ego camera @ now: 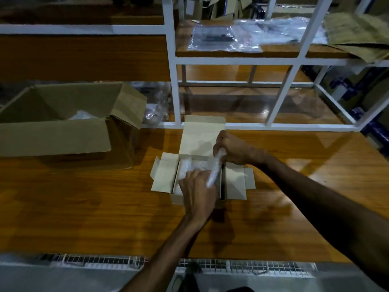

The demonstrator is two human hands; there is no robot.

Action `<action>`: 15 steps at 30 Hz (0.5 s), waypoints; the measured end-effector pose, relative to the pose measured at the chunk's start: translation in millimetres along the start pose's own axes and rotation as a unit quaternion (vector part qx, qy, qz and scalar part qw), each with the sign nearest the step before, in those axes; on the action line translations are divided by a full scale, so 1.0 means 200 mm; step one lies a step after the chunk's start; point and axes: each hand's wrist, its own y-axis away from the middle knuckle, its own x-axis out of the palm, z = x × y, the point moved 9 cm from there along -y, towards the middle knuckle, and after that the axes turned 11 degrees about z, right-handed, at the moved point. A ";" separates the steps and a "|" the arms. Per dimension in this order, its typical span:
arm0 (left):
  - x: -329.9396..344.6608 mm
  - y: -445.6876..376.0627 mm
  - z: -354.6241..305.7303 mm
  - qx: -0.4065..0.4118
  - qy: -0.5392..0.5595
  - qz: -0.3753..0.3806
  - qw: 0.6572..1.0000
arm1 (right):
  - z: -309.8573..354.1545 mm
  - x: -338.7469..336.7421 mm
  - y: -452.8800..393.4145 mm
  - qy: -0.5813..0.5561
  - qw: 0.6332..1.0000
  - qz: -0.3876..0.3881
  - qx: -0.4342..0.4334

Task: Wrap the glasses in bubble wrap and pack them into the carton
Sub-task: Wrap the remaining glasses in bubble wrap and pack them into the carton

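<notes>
A small pale carton (162, 175) lies open on the wooden table, its lid and side flaps spread out. Bubble-wrapped items (186, 165) fill its left side. My right hand (233, 149) grips the top end of a long bubble-wrapped bundle (214, 169) that slants down into the carton. My left hand (199, 191) reaches into the carton from the near side, fingers curled against the lower end of that bundle. The glasses inside the wrap are hidden.
A large brown cardboard box (56, 133) stands open at the left with some plastic inside. A white metal shelf frame (174, 81) rises behind the carton; plastic sheets (242, 36) and brown paper (357, 36) lie on its shelf. The table's near edge (105, 255) meets a wire grille.
</notes>
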 end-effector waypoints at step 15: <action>0.14 0.18 -0.14 -0.003 -0.117 0.010 0.993 | 0.06 0.20 -0.05 0.168 0.966 0.121 -0.154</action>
